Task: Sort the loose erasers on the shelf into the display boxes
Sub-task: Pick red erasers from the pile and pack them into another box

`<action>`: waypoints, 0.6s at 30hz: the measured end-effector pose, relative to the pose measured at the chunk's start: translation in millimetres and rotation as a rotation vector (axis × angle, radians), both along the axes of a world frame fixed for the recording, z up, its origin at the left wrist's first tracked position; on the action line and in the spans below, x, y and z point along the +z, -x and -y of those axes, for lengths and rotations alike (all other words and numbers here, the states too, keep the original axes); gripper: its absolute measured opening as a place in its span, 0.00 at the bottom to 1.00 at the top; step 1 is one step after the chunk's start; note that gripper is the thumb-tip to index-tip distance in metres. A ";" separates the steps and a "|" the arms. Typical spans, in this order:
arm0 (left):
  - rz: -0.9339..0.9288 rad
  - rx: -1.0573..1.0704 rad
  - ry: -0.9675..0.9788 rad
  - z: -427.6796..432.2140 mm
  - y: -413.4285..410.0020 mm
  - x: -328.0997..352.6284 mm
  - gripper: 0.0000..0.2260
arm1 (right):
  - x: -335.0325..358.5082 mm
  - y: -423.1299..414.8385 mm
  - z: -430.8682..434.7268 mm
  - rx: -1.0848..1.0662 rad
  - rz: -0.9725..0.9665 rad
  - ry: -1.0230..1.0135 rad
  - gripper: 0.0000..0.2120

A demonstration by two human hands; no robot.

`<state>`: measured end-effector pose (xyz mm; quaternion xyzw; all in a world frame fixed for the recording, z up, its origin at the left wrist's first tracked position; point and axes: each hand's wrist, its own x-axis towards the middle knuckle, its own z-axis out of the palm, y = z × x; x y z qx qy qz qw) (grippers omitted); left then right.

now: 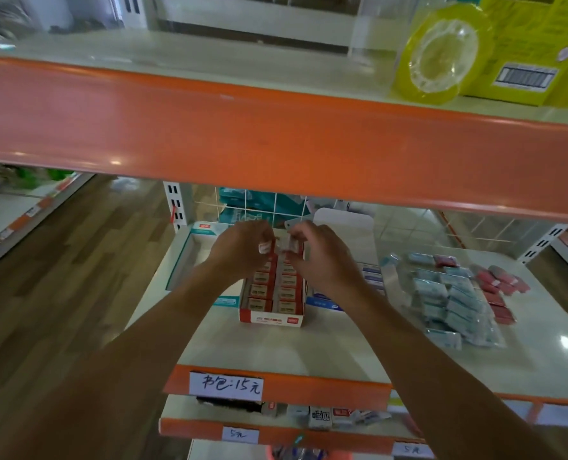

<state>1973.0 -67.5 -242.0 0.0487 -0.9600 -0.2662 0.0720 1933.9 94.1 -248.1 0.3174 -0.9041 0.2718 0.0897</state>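
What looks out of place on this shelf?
Loose teal erasers and red erasers lie in a jumbled heap on the right of the shelf, outside any box. The teal display box at left looks empty where visible. The left hand and right hand each pinch an eraser over the packed red display box.

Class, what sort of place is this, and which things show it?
Probably a stationery shop: tiered orange-edged shelves, a handwritten price label, a red display box, and loose erasers heaped nearby.

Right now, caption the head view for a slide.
Left hand and right hand each pinch an eraser over the red box; loose erasers lie right of it.
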 end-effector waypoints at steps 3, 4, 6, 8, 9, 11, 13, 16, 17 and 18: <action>0.000 -0.019 0.091 4.1 5.6 -5.2 0.07 | 0.3 1.0 4.4 -0.023 0.017 -0.030 0.17; -0.005 -0.033 0.132 5.3 7.2 -7.0 0.08 | -0.1 1.4 5.2 -0.035 0.025 -0.055 0.16; -0.006 -0.066 0.207 7.6 9.1 -10.7 0.07 | -2.3 2.1 6.2 -0.057 0.033 -0.135 0.15; -0.001 -0.096 0.253 9.5 10.2 -13.0 0.07 | -6.0 4.2 6.9 -0.064 0.026 -0.190 0.13; -0.002 -0.104 0.268 10.3 10.8 -14.0 0.06 | -6.9 5.4 7.5 -0.069 0.019 -0.204 0.12; -0.009 -0.116 0.290 11.3 12.8 -15.6 0.06 | -7.2 8.1 9.2 -0.071 -0.003 -0.246 0.11; -0.007 -0.121 0.292 11.1 14.1 -16.6 0.05 | -5.7 9.7 11.3 -0.059 -0.016 -0.345 0.10; 0.001 -0.118 0.282 11.6 14.5 -17.5 0.05 | -2.0 11.1 14.4 -0.051 0.009 -0.455 0.09; 0.002 -0.119 0.273 12.4 14.5 -18.1 0.06 | -1.5 11.7 14.9 -0.050 0.010 -0.461 0.09; 0.002 -0.119 0.261 13.2 14.4 -18.3 0.06 | -1.4 12.2 15.4 -0.051 0.001 -0.460 0.09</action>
